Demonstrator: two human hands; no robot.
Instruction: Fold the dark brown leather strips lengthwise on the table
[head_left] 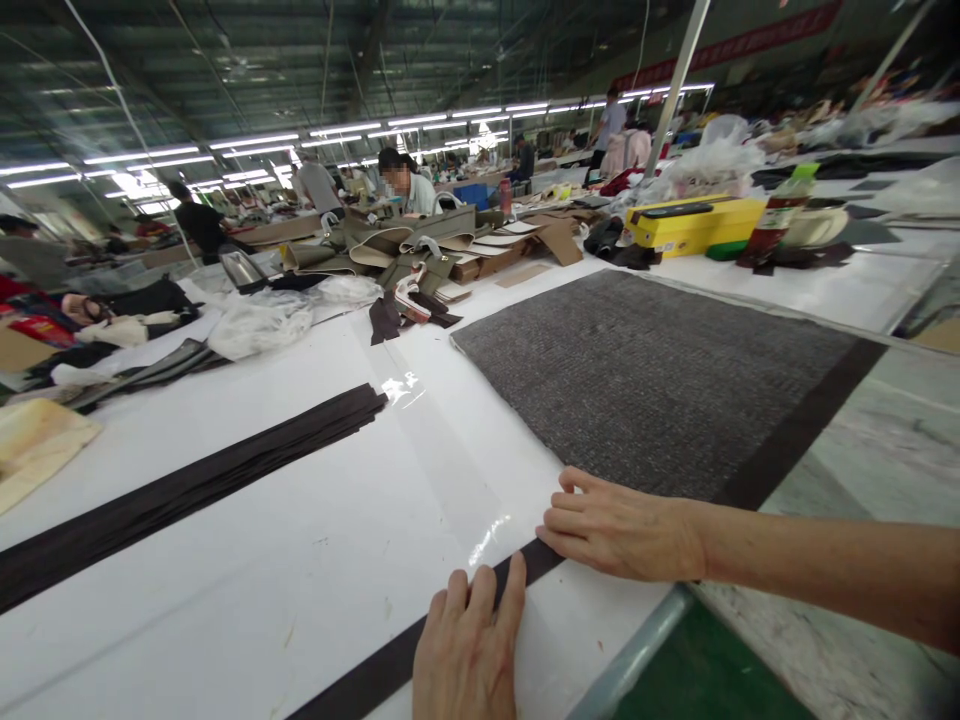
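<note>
A narrow dark fabric strip [375, 668] runs along the near edge of the white table. My left hand [469, 645] lies across it, palm down, with the fingers apart and pressing on it. Further along, my right hand [619, 528] has its fingers curled together on the strip, the fingertips at its upper edge. Just beyond that hand lies a flat grey textured mat [645, 370] with a dark band [802, 430] along its near edge. Whether this band and the strip are one piece is hidden by my right hand. A stack of similar dark strips [202, 480] lies to the left.
Clear film [442, 450] is on the tabletop. Behind are folded olive and tan pieces [420, 240], plastic bags [262, 320], a yellow box [690, 225] and a green-capped bottle [780, 215]. A tan cloth [37, 445] lies at far left. Several people work further back.
</note>
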